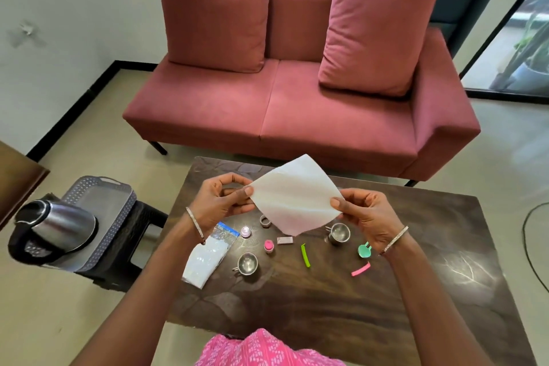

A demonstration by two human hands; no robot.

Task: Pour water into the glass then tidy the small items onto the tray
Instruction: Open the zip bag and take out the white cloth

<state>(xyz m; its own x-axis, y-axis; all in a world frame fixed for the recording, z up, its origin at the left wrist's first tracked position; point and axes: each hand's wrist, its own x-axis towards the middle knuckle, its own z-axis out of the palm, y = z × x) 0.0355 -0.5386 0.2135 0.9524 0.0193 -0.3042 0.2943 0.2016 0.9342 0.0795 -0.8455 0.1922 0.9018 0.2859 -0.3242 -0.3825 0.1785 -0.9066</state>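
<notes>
I hold a white paper napkin [294, 196] spread in the air above the dark table [326, 300]. My left hand [221, 200] pinches its left corner and my right hand [367, 214] pinches its right corner. Below it lie small items: two little steel cups [247, 263] [338, 232], a pink-capped pot [269, 245], a pale round pot [246, 231], a metal ring [265, 221], a small wrapper [285, 240], a green clip [305, 255], a pink clip [361, 269] and a teal scoop [364, 250]. A grey tray [104, 202] sits on a dark stool at the left, carrying a steel kettle [52, 227].
A clear plastic packet of white napkins [208, 255] lies on the table's left side. A red sofa [297, 104] stands just behind the table. A black cable [531, 235] curls on the floor at the right. A brown furniture edge [17, 175] shows at far left.
</notes>
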